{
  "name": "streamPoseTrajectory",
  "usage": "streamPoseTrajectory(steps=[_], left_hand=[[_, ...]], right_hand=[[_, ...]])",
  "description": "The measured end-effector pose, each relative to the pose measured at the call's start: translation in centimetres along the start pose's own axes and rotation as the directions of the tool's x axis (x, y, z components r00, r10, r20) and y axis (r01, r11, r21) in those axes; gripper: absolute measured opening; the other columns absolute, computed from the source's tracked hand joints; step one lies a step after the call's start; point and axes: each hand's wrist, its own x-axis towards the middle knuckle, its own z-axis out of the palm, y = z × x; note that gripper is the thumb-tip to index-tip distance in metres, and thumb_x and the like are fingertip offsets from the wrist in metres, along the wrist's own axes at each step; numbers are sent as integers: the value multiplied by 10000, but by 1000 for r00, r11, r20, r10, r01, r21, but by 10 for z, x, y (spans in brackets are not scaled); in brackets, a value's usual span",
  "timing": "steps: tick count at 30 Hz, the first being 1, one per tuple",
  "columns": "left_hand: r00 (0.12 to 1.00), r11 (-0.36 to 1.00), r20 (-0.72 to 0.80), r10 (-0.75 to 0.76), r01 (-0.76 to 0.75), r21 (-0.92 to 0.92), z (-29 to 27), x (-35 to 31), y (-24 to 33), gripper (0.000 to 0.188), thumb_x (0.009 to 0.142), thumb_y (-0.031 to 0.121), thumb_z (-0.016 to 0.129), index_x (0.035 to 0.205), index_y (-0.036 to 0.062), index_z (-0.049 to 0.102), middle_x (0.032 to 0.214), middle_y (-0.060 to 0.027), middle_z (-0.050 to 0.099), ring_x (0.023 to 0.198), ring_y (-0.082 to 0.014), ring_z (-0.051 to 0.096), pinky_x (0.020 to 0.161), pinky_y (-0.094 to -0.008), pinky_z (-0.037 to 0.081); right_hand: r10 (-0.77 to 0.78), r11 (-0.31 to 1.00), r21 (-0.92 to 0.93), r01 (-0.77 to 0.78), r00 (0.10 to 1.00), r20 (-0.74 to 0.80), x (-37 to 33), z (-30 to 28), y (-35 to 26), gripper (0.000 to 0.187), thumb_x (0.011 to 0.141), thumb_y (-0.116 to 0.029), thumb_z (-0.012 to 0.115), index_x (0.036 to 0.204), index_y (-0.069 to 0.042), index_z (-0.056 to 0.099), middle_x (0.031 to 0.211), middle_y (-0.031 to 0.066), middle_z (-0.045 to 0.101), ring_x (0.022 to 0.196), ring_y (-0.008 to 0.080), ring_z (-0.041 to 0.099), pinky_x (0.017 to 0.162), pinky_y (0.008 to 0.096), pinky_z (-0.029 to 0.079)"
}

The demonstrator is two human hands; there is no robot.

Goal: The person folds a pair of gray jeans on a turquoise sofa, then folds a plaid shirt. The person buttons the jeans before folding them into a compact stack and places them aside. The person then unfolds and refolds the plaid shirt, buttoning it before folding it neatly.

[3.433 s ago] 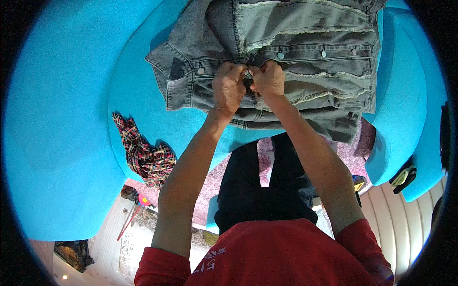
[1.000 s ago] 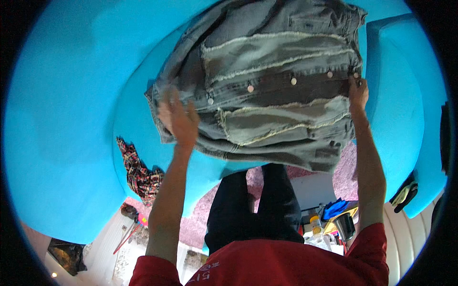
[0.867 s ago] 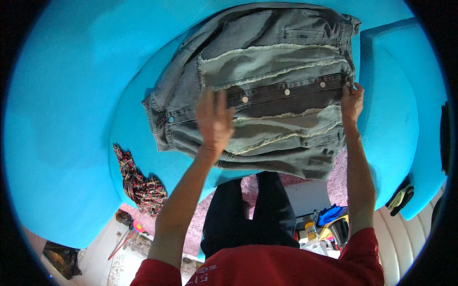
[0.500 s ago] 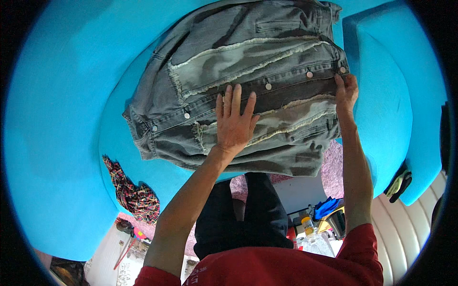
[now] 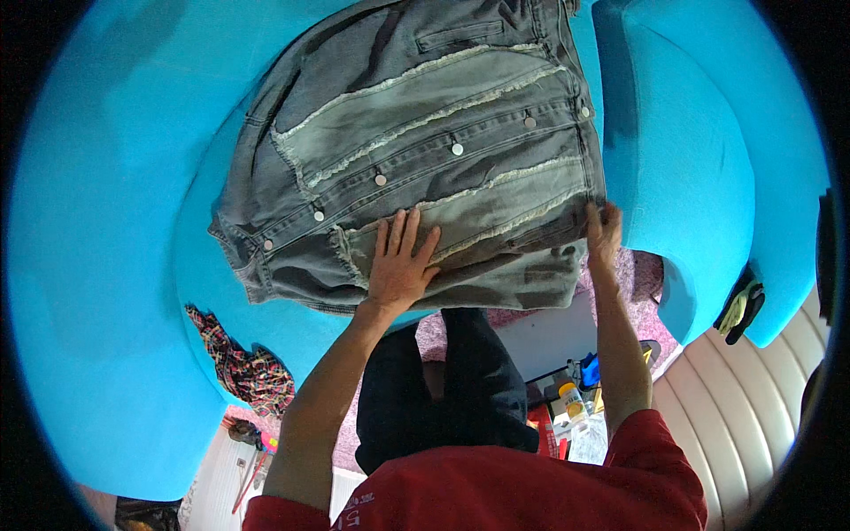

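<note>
Smoothing the jacket, by the look of it
It lies front up on the seat, collar left; your left hand rests spread flat on its near side, your right hand seems to pinch the hem at right; the next move likely calls for an even pull

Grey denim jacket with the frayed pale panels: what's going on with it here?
A person in a red short-sleeved top has both hands on the grey denim jacket, spread front-up on a bright blue fabric-covered seat. The left hand rests flat on its nearer half, fingers spread; the right hand touches the hem, though whether it grips is unclear. A crumpled multicoloured checked cloth lies nearby on the seat.
</note>
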Motion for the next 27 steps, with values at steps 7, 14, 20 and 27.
streamPoseTrajectory(steps=[7,14,20,27], left_hand=[[988,998,-139,-69,69,0,-8,19,36,610,777,192,729,1314,37,484,1415,-265,322,1339,-444,287,1085,-563,266],[935,908,-62,349,-354,-223,52,18,115,416,855,87,547,1255,-25,518,1314,-242,467,1260,-378,431,1035,-483,387],[969,979,139,203,-198,-44,69,-4,123,449,831,66,570,1270,11,495,1288,-229,461,1221,-345,443,972,-467,428],[990,990,76,117,-111,-87,88,4,118,194,740,79,593,920,9,587,971,-153,578,937,-318,560,826,-459,474]], right_hand=[[141,973,163,-162,981,131,-5,-9,-15,485,863,-344,652,1152,31,547,1073,149,595,985,222,535,898,354,405],[514,797,244,-553,832,209,-67,-15,54,542,852,-345,616,1228,36,528,1125,188,601,1026,292,551,903,345,413],[705,41,376,-926,294,646,-89,-2,70,647,869,-528,556,1280,-29,517,1400,197,431,1257,387,413,983,571,348],[566,-163,532,-831,363,740,-98,-15,93,409,900,-313,541,1190,-26,573,1176,168,606,1077,363,569,966,526,424]])
